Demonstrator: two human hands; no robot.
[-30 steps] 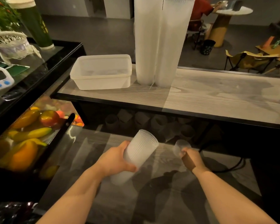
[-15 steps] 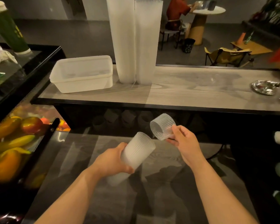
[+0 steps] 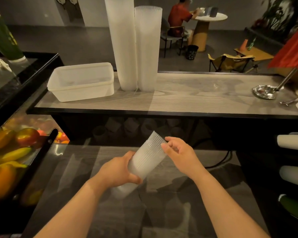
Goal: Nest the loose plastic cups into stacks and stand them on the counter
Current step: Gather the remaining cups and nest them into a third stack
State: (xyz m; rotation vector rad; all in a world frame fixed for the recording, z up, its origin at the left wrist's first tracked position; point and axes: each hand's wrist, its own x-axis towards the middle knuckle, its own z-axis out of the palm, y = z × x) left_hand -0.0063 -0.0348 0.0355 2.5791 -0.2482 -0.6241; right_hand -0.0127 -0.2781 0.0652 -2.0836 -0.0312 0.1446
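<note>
- Head view is showing me both bare hands working low over the grey lower shelf (image 3: 179, 212), below the counter (image 3: 196, 98).
- I am seeing the left hand (image 3: 118, 170) wrapping closed around the middle of a short ribbed stack (image 3: 144, 160), which is tilting with its open mouth pointing toward 1 o'clock.
- I am seeing the right hand (image 3: 179, 152) sitting at the 3 o'clock side of the stack's mouth, thumb and fingertips (image 3: 164, 146) pinching at the rim; whether they are gripping a separate cup there, I cannot tell.
- Up at 12 o'clock two tall stacks (image 3: 138, 48) are standing upright on the counter, touching each other.
- At 10 o'clock of those, a tub (image 3: 81, 83) is sitting just beside them on the counter.
- More loose cups (image 3: 131, 126) are lying dimly in the dark recess under the counter, at 12 o'clock of the hands.
- Fruit (image 3: 10, 152) is showing under glass at 9 o'clock.
- A ladle (image 3: 265, 91) is resting on the counter at 2 o'clock.
</note>
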